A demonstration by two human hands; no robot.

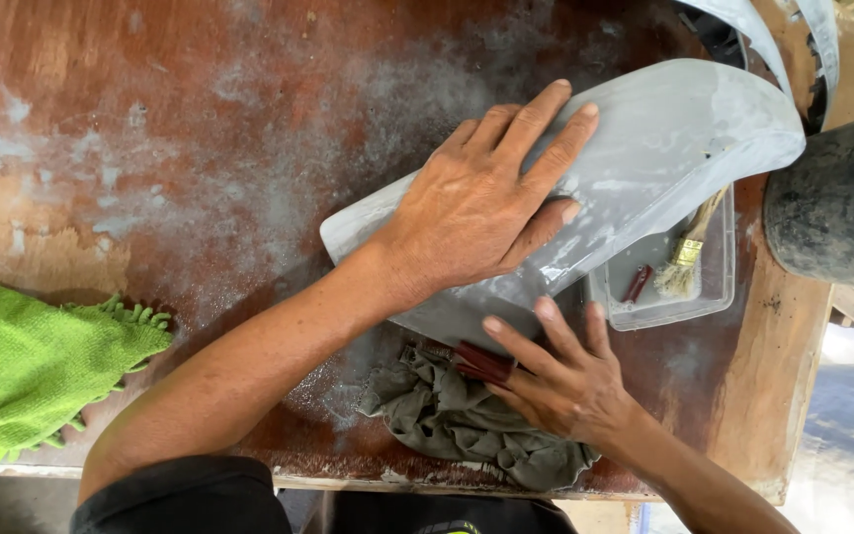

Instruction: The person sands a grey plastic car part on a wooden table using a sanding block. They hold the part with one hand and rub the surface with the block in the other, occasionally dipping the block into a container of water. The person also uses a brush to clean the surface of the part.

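Grey curved panel (635,158), dusted with pale residue, is seen from the head camera lying across a worn wooden worktop (200,119), its far end resting over a clear plastic tray (719,287) in which a small brush (684,262) is kept. The panel is pinned flat by the left hand (476,203), fingers spread. A dark red sanding piece (481,361) is pinched by the right hand (560,381) at the panel's near edge, above a grey rag (447,420). Steady downward pressure and even strokes would likely serve best. A green cloth (22,361) lies well apart.

Hands (476,208) on grey curved panel (644,148)
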